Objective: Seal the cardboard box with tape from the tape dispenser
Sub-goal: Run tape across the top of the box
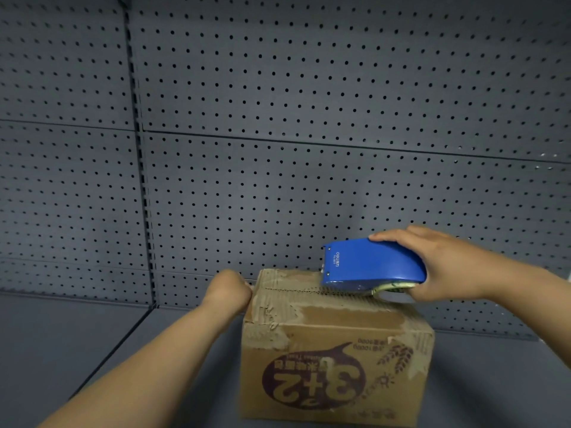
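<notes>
A worn brown cardboard box (pixel 336 350) with a purple "3+2" print, upside down to me, stands on the grey shelf. Its top flaps are closed, with torn paper patches along the seam. My right hand (pixel 441 264) grips a blue tape dispenser (pixel 370 264) from the right and holds it on the box top, its front end near the middle of the seam. My left hand (pixel 228 288) is curled against the box's upper left edge. Whether it pinches a tape end there is hidden.
A grey pegboard wall (pixel 278 118) rises right behind the box. The grey shelf surface (pixel 92 341) stretches to the left, with a dark seam running diagonally across it.
</notes>
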{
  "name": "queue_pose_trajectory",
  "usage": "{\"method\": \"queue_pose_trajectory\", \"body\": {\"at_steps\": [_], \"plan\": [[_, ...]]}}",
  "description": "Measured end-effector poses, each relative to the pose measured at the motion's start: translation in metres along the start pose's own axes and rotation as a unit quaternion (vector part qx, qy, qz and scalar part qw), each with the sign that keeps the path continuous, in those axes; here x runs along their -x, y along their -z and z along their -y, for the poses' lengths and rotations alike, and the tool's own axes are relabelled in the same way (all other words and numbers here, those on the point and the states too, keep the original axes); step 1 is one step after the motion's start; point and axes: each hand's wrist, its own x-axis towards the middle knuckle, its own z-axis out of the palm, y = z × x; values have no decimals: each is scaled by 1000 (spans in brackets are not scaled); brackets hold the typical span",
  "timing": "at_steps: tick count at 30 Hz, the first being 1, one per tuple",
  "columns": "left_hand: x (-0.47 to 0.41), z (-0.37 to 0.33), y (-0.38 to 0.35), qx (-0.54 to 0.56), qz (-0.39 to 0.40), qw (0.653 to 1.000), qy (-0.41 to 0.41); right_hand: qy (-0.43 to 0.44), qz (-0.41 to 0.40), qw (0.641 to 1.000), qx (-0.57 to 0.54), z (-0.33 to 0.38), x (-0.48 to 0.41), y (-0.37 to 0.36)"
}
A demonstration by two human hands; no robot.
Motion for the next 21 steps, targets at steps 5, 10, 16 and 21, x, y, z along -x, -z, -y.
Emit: {"method": "queue_pose_trajectory", "body": {"at_steps": [5, 10, 16, 21], "plan": [[1, -4, 3, -183, 74, 980, -17, -3, 14, 1000, -16, 2, -3, 3], [4, -43, 23, -424, 72, 901, -51, 7, 36, 999, -31, 0, -10, 5], [18, -73, -21, -310, 121, 931, -152, 20, 91, 995, -32, 0, -23, 12], [13, -52, -40, -345, 126, 923, -117, 18, 191, 981, 7, -5, -27, 20]]}}
